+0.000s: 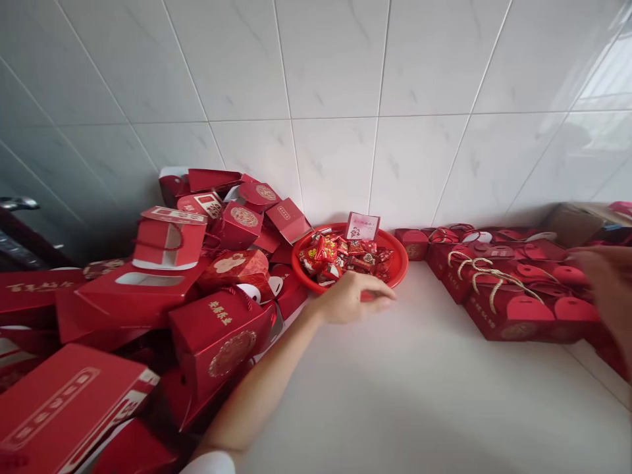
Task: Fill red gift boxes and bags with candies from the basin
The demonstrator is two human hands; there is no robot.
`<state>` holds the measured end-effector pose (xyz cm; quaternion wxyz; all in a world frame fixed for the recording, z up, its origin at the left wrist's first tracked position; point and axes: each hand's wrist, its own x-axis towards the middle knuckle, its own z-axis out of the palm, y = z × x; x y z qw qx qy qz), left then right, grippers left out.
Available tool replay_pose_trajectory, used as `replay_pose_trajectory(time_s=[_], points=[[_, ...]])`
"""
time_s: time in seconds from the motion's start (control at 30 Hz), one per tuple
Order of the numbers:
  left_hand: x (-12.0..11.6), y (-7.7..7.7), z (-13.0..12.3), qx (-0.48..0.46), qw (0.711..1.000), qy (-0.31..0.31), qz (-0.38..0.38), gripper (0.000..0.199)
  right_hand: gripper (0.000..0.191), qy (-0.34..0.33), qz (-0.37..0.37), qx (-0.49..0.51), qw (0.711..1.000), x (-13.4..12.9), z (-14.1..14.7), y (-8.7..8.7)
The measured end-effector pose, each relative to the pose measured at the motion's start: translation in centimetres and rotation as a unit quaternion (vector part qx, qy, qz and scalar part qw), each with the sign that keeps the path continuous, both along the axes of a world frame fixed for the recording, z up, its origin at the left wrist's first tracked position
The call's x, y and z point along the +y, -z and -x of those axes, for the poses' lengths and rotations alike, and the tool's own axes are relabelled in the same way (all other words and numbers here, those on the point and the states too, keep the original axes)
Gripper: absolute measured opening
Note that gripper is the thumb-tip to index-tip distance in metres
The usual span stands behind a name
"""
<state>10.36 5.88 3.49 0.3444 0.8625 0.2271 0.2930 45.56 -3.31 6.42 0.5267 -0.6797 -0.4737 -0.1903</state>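
My left hand [353,297] is at the near edge of the red basket [399,258], fingers apart and pointing right, with nothing seen in it. Wrapped candies [328,253] fill the basket, and a small pink card [362,227] stands at its back. At the right edge, my right hand [605,289] is smeared by motion and partly cut off, over the rows of closed red boxes [518,309]; its fingers cannot be made out.
A heap of loose red boxes [217,329] covers the left side. White tiles [336,158] rise behind the white tabletop [405,395]. At the back right is a brown cardboard box [573,224].
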Motion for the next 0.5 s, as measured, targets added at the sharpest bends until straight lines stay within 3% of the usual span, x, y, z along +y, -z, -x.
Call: replay_pose_trajectory(time_s=[0.07,0.1,0.17,0.23,0.37,0.5], points=[[-2.4,-1.1,-0.4,0.021,0.997,0.072,-0.017,0.020,0.037,-0.186,0.028,0.058,0.980,3.7,5.0,0.0],[-3.5,-1.5,-0.5,0.031,0.993,0.109,-0.031,0.021,0.033,-0.307,0.084,0.061,0.946,5.1,8.0,0.2],[-5.6,-1.9,-0.6,0.046,0.983,0.167,-0.054,0.023,0.025,-0.521,0.185,0.027,0.833,7.0,14.4,1.0],[-7.2,-1.9,-0.6,0.058,0.971,0.213,-0.094,0.025,0.022,-0.643,0.236,0.000,0.728,8.2,20.7,2.5],[-8.5,-2.2,-0.2,0.073,0.950,0.253,-0.167,0.028,0.055,-0.728,0.280,-0.014,0.625,9.8,29.9,5.5],[-8.7,-2.9,0.4,0.074,0.944,0.261,-0.190,0.029,0.032,-0.758,0.297,0.056,0.578,10.6,32.9,6.4]])
